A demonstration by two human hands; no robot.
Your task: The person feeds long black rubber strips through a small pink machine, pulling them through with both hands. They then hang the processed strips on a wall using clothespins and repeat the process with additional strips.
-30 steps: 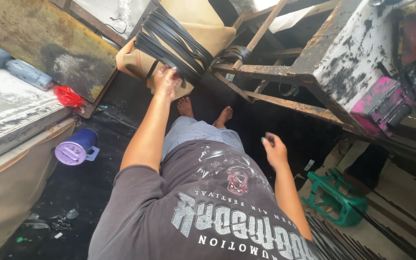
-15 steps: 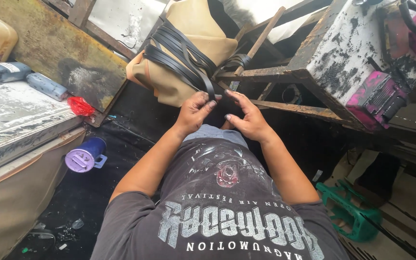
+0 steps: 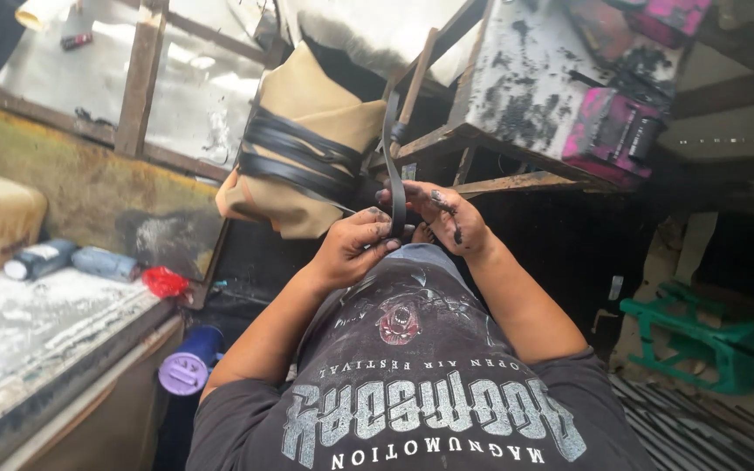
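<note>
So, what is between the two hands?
In the head view, a black strap runs upward between the left hand and the right hand; both grip it.

Daylight glares off the window [image 3: 194, 96] above; floor stays dark; edges bend, soften with wide-angle distortion.

A stained workbench [image 3: 28, 340] at the left carries two lying spray cans [image 3: 71, 259] and a red scrap [image 3: 166, 282].

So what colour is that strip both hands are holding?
Black. The strip shows best in the head view, held between the left hand and right hand.
</note>
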